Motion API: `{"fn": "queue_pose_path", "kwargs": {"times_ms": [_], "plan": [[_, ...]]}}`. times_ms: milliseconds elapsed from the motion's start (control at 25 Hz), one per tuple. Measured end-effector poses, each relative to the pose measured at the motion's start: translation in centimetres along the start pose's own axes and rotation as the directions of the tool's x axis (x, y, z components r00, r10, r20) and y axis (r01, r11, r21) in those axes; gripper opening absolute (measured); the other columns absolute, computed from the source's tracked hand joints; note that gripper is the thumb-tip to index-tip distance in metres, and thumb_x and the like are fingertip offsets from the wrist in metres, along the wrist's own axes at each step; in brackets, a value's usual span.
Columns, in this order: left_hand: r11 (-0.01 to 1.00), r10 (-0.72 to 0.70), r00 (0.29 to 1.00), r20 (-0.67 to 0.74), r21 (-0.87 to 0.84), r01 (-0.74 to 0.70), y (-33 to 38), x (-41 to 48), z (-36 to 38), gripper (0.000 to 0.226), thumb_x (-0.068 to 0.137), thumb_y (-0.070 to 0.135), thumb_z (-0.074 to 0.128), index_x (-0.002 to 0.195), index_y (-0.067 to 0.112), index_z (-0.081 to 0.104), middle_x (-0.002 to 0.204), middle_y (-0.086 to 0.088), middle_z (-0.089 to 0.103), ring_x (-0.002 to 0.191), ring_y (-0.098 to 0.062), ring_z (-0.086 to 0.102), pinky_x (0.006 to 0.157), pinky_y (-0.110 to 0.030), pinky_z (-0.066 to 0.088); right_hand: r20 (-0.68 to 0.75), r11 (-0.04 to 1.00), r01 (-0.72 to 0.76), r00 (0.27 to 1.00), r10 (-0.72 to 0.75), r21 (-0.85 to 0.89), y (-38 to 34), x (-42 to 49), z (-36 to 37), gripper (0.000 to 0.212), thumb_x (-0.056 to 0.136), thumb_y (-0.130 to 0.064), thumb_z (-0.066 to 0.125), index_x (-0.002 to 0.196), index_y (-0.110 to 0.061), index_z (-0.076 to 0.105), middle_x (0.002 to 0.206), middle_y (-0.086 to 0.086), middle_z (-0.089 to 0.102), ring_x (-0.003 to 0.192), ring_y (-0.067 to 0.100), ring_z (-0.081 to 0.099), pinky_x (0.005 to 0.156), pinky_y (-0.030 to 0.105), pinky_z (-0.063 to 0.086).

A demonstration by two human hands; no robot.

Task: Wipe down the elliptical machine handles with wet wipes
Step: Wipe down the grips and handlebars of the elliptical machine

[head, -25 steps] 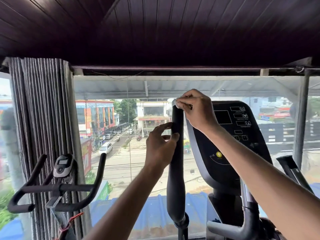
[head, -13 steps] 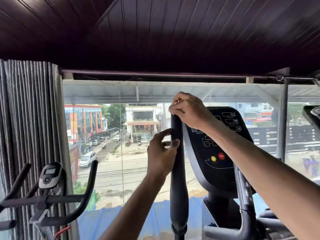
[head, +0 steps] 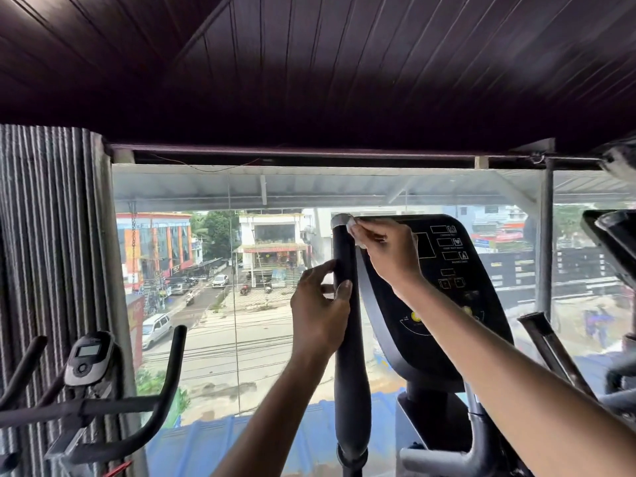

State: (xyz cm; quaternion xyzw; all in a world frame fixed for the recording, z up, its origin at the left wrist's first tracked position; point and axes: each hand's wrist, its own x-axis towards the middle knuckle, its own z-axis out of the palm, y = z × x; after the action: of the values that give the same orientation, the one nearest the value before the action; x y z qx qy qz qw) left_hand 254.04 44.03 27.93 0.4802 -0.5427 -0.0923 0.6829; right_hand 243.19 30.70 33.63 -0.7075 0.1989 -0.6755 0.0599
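The elliptical's tall black left handle (head: pixel 350 373) stands upright in the middle of the head view, its grey capped top level with the console. My left hand (head: pixel 320 311) holds the handle partway up, thumb in front and fingers round the far side. My right hand (head: pixel 389 249) pinches a small white wet wipe (head: pixel 352 226) against the right side of the handle just under its cap. The black console (head: pixel 444 294) with its buttons sits right behind my right hand. The right handle (head: pixel 547 342) shows as a dark slanted bar at the right.
An exercise bike with black handlebars (head: pixel 161 390) and a small display (head: pixel 90 356) stands at the lower left, beside a grey pleated curtain (head: pixel 51 253). A large glass window (head: pixel 213 304) faces a street. Another machine's frame (head: pixel 616 242) intrudes at the right edge.
My right hand slid off the handle's top to its right side, and the white wipe now shows. The camera view shifted right and down. My left hand stayed on the handle.
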Motion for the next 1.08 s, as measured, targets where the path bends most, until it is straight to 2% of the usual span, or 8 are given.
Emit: {"fn": "queue_pose_path", "kwargs": {"times_ms": [120, 200, 320, 440, 600, 760, 960, 1080], "plan": [[1.000, 0.009, 0.999, -0.033, 0.026, -0.008, -0.1, -0.2, 0.4, 0.036, 0.097, 0.016, 0.067, 0.132, 0.026, 0.068, 0.126, 0.015, 0.062, 0.090, 0.011, 0.062, 0.068, -0.007, 0.049, 0.097, 0.958, -0.230, 0.972, 0.216, 0.169, 0.2, 0.4, -0.6, 0.018, 0.089, -0.034, 0.081, 0.104, -0.023, 0.082, 0.090, -0.008, 0.081, 0.088, 0.009, 0.076, 0.088, 0.050, 0.062], [0.999, 0.013, 0.998, -0.055, 0.037, -0.011, -0.1, -0.4, 0.6, 0.037, 0.097, 0.017, 0.066, 0.133, 0.027, 0.067, 0.128, 0.015, 0.062, 0.093, 0.011, 0.062, 0.074, -0.011, 0.051, 0.040, 0.995, -0.089, 0.995, 0.087, 0.053, 0.1, 0.7, -0.5, 0.020, 0.089, -0.026, 0.082, 0.106, -0.016, 0.082, 0.095, -0.002, 0.080, 0.088, 0.012, 0.076, 0.085, 0.041, 0.063], [1.000, -0.007, 0.998, -0.069, 0.018, 0.008, 0.0, -0.4, 0.8, 0.036, 0.097, 0.016, 0.066, 0.130, 0.029, 0.069, 0.127, 0.013, 0.066, 0.097, 0.007, 0.066, 0.085, -0.030, 0.059, 0.109, 0.953, 0.285, 0.956, -0.274, -0.107, -0.6, 1.2, -0.3, 0.019, 0.089, -0.012, 0.081, 0.107, -0.007, 0.080, 0.103, 0.005, 0.074, 0.084, 0.008, 0.068, 0.080, 0.010, 0.055], [0.999, -0.050, 0.994, -0.095, -0.001, 0.050, 0.0, -0.6, 0.8, 0.030, 0.096, 0.019, 0.069, 0.123, 0.030, 0.072, 0.117, 0.007, 0.075, 0.095, -0.006, 0.073, 0.086, -0.041, 0.062, 0.164, 0.922, 0.354, 0.930, -0.329, -0.159, -0.8, 2.9, -0.9, 0.018, 0.090, -0.012, 0.080, 0.107, -0.007, 0.081, 0.102, 0.004, 0.073, 0.085, 0.011, 0.067, 0.081, 0.015, 0.056], [0.997, -0.074, 0.987, -0.143, -0.006, 0.074, -0.4, -2.1, 0.4, 0.023, 0.098, 0.019, 0.067, 0.117, 0.029, 0.073, 0.110, 0.017, 0.076, 0.091, -0.001, 0.073, 0.083, -0.029, 0.059, 0.279, 0.914, 0.400, 0.887, -0.367, -0.071, -0.3, 3.1, -1.5, 0.018, 0.089, -0.009, 0.080, 0.106, -0.005, 0.080, 0.101, -0.001, 0.070, 0.083, 0.008, 0.066, 0.078, 0.007, 0.053], [0.997, -0.065, 0.985, -0.157, 0.039, 0.072, -0.5, -4.1, 0.6, 0.026, 0.098, 0.019, 0.066, 0.122, 0.029, 0.072, 0.113, 0.020, 0.075, 0.090, 0.004, 0.072, 0.079, -0.019, 0.056, 0.267, 0.912, 0.406, 0.887, -0.377, -0.058, 0.2, 2.0, -1.4, 0.018, 0.091, -0.009, 0.077, 0.108, -0.005, 0.080, 0.105, 0.004, 0.072, 0.088, 0.014, 0.071, 0.084, 0.027, 0.062], [0.993, -0.015, 0.989, -0.150, 0.115, 0.032, -0.6, -4.8, 1.0, 0.034, 0.100, 0.021, 0.064, 0.134, 0.026, 0.067, 0.115, 0.020, 0.072, 0.094, 0.011, 0.069, 0.068, -0.008, 0.051, 0.471, 0.863, 0.504, 0.757, -0.453, 0.021, -0.3, 2.2, -2.9, 0.016, 0.091, -0.013, 0.078, 0.106, -0.007, 0.081, 0.103, 0.002, 0.074, 0.096, -0.017, 0.057, 0.090, 0.004, 0.046], [0.989, -0.007, 0.990, -0.140, 0.146, 0.028, -0.7, -4.7, 0.8, 0.035, 0.100, 0.022, 0.064, 0.135, 0.025, 0.067, 0.123, 0.018, 0.072, 0.096, 0.006, 0.070, 0.070, -0.010, 0.052, 0.369, 0.873, 0.479, 0.831, -0.417, -0.092, -0.4, 3.1, -1.7, 0.014, 0.093, -0.009, 0.075, 0.105, -0.004, 0.081, 0.101, 0.006, 0.071, 0.091, 0.003, 0.061, 0.089, 0.024, 0.056]]}}
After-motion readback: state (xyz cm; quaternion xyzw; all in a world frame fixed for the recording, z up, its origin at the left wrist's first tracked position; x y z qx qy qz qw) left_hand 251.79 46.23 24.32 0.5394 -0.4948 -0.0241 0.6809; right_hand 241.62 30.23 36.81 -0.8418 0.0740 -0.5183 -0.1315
